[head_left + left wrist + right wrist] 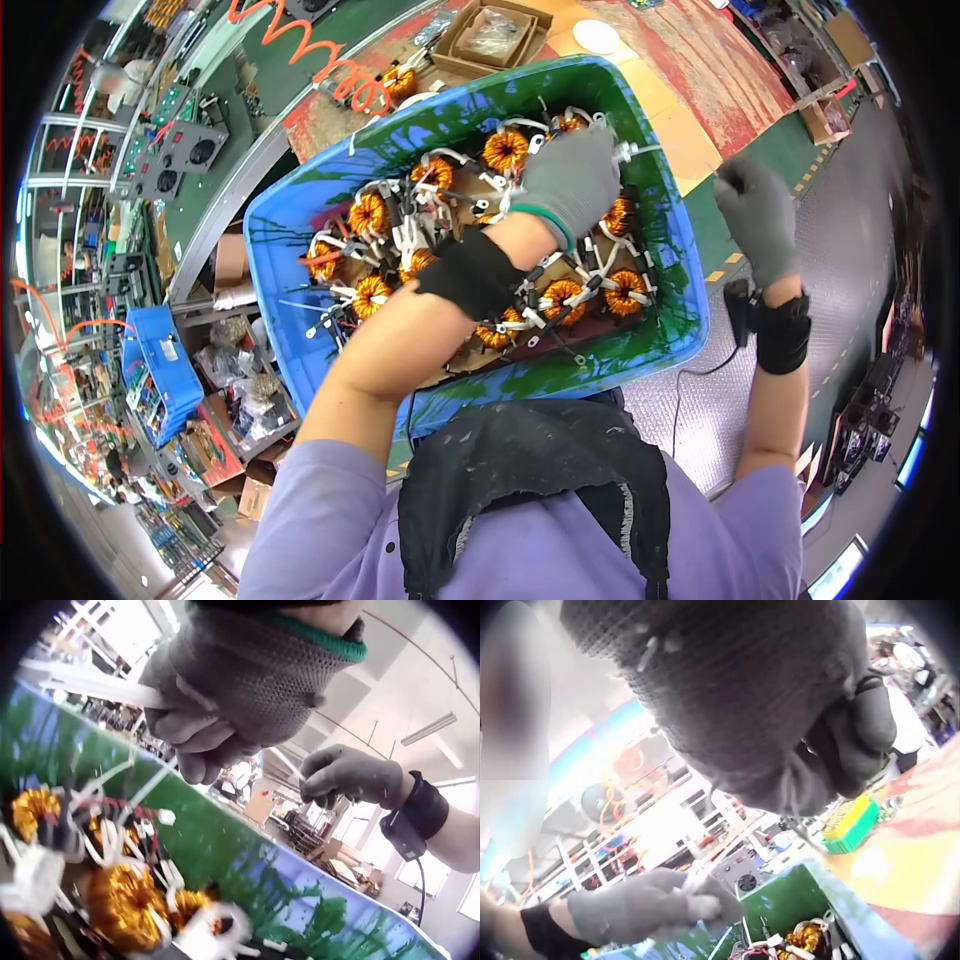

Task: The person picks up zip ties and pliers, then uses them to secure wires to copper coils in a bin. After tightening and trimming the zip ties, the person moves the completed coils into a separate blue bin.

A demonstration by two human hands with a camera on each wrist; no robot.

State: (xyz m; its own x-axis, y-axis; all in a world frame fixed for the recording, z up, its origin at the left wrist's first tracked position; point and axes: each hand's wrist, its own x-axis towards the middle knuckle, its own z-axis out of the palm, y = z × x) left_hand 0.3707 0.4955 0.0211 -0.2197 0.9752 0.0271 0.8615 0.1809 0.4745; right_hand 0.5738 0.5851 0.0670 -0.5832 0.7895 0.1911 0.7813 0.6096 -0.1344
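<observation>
In the head view, my gloved left hand is over the far right part of a blue plastic tub, which shows green patches on its inner walls. Copper-wound toroidal coils with white-sleeved leads lie inside it, around and below that hand. My gloved right hand is outside the tub, beyond its right rim, fingers curled in. A cardboard tray sits past the far rim.

In the left wrist view, my left fingers are curled round a white-sleeved lead, above the coils. A thin white strip runs between my hands, and my right fingers pinch its near-side end.

In the right wrist view, my right fingers are bent close together; blur hides exactly what my left fingertips touch. A yellow-and-green container stands beyond the tub.
</observation>
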